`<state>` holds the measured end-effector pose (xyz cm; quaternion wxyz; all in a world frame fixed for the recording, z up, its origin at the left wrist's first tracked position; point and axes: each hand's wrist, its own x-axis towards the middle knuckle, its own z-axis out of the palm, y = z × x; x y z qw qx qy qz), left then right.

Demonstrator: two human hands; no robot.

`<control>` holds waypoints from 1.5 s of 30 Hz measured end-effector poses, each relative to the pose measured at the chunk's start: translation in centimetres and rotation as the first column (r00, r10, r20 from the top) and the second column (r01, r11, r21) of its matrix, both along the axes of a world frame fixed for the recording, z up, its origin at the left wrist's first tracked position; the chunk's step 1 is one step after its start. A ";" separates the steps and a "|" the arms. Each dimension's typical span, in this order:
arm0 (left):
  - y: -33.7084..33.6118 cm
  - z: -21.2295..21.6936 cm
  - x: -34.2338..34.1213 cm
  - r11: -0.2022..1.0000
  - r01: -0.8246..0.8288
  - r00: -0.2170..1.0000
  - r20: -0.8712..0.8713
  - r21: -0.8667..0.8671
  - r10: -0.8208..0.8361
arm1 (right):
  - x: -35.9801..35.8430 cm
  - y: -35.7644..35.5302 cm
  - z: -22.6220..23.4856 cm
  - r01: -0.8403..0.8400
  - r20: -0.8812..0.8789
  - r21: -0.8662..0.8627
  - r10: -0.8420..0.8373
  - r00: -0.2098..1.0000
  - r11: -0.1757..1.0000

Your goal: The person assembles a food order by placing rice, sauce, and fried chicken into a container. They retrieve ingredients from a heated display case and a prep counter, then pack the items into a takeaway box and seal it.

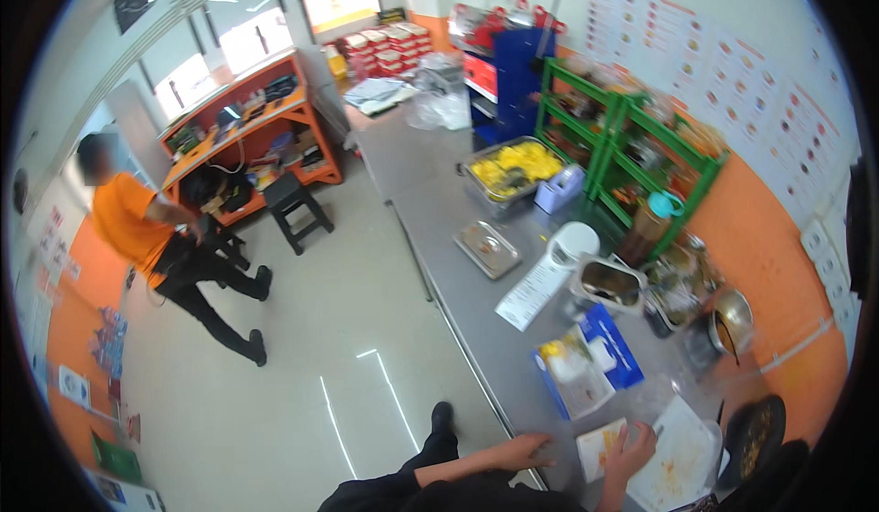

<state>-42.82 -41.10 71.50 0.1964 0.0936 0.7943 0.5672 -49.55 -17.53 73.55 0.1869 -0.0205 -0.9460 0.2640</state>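
Note:
My left hand is at the near edge of the metal table, holding nothing, its fingers loosely stretched. My right hand rests at the side of a small white box with a yellow-orange patch, fingers apart. Right of that hand lies a white cutting board with orange-brown stains. Just beyond my hands is an open blue-and-white carton, with yellow and pale contents showing. A dark bowl of brown bits stands at the far right.
On the metal table are a steel pan of yellow food, a steel lid, a white paper strip and a steel container. Green racks line the wall. A person in orange walks near a black stool.

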 end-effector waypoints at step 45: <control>-90.5 -4.0 -31.3 0.414 -0.823 0.567 -0.508 -0.389 0.649 | -39.0 -100.8 10.8 -0.170 -0.176 -0.978 0.917 0.357 -0.122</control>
